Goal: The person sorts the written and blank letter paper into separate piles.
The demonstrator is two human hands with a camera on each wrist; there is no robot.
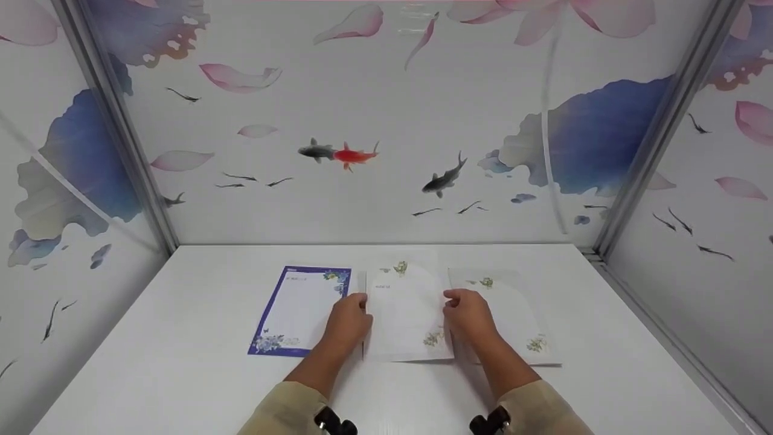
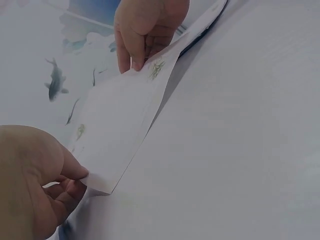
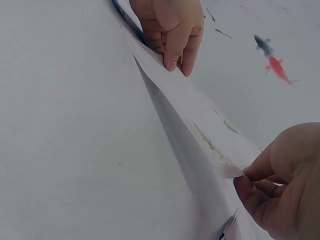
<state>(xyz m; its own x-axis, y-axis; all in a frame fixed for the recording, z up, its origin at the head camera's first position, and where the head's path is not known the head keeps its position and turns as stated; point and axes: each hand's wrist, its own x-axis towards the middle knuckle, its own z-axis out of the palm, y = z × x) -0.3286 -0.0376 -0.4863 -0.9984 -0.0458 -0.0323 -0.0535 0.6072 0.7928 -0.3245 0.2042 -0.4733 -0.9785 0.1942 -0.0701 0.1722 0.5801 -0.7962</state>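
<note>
A white sheet of paper (image 1: 406, 314) with small floral prints is held between both hands, its near edge raised off the table in the wrist views. My left hand (image 1: 350, 320) pinches its left edge between thumb and fingers. At the opposite edge, my right hand (image 1: 471, 314) pinches the paper, with the thumb on top in the right wrist view. Left of it lies a blue-bordered sheet (image 1: 305, 314) with flower prints, partly covered by the left hand. On the right, a similar white floral sheet (image 1: 513, 320) lies partly under the right hand and forearm.
The sheets are on a white table (image 1: 181, 374). White panels (image 1: 374, 199) painted with fish and petals enclose the back and both sides, joined by grey metal posts (image 1: 121, 133). Dark wrist cameras (image 1: 335, 421) sit at the beige sleeves (image 1: 284, 411).
</note>
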